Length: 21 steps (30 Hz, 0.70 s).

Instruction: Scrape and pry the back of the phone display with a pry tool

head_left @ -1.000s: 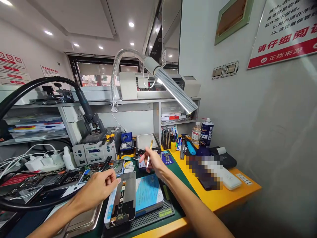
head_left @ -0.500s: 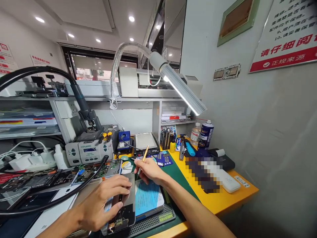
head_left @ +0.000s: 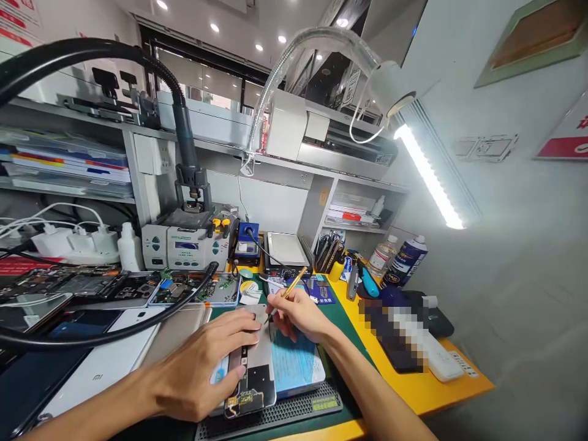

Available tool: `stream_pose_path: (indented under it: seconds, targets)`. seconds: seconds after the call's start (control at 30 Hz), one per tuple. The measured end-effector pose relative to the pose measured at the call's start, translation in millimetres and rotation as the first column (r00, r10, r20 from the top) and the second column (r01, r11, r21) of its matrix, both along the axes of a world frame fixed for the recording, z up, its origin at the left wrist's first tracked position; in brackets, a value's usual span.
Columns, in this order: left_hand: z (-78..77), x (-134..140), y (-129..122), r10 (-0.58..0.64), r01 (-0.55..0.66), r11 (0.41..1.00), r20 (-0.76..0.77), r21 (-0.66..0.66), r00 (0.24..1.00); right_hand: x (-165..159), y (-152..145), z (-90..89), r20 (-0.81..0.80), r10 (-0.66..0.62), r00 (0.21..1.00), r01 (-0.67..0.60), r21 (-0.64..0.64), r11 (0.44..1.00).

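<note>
A flat phone screen panel (head_left: pixel 260 361), grey with black parts and a bare flex cable at its near end, lies slantwise on a blue-and-white box (head_left: pixel 296 361). My left hand (head_left: pixel 214 361) rests on the panel's left side, fingers stretched and thumb spread apart. In my right hand (head_left: pixel 298 313) is a slim gold-handled tool (head_left: pixel 296 280), pinched like a pen. Its thin dark tip meets the panel near the far right corner; the exact contact is too small to tell. Under the box sits a dark perforated mat (head_left: pixel 294 407).
Opened phones and circuit boards (head_left: pixel 197 288) crowd the left, crossed by a black hose (head_left: pixel 160 318). Behind stand a rework station (head_left: pixel 184 248) and a hot plate (head_left: pixel 287 251). A lit lamp (head_left: pixel 429 177) hangs above. Bottles and a spray can (head_left: pixel 407 260) stand at right.
The view has tilted down and turned. The tool's tip has come leftward onto the panel's far corner area from its right edge. My left hand stays on the panel.
</note>
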<state>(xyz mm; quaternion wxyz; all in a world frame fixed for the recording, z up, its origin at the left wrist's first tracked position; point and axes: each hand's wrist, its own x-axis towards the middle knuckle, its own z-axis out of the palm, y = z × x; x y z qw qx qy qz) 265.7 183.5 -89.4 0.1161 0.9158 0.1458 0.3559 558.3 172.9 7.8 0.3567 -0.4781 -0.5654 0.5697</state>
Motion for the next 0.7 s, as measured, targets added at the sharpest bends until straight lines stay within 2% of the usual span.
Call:
stream_pose_path:
  seconds: [0.1,0.23,0.43,0.7]
  targets:
    - [3.6,9,2,-0.024,0.02,0.999,0.068,0.05,0.997,1,3,-1.4,-0.008,-0.017,1.0,0.017,-0.026,1.0]
    - [17.7,17,0,-0.062,0.053,0.994,0.098,0.094,0.993,2,7,0.7,-0.031,-0.026,0.999,0.024,-0.057,0.998]
    - [36.9,20,-7,-0.071,0.053,0.988,0.125,0.144,0.99,7,0,16.8,-0.037,0.09,0.995,-0.094,-0.129,0.987]
    - [40.8,15,-16,-0.037,0.022,0.989,0.106,0.144,0.994,18,-22,19.7,-0.073,0.202,0.977,-0.214,-0.22,0.952]
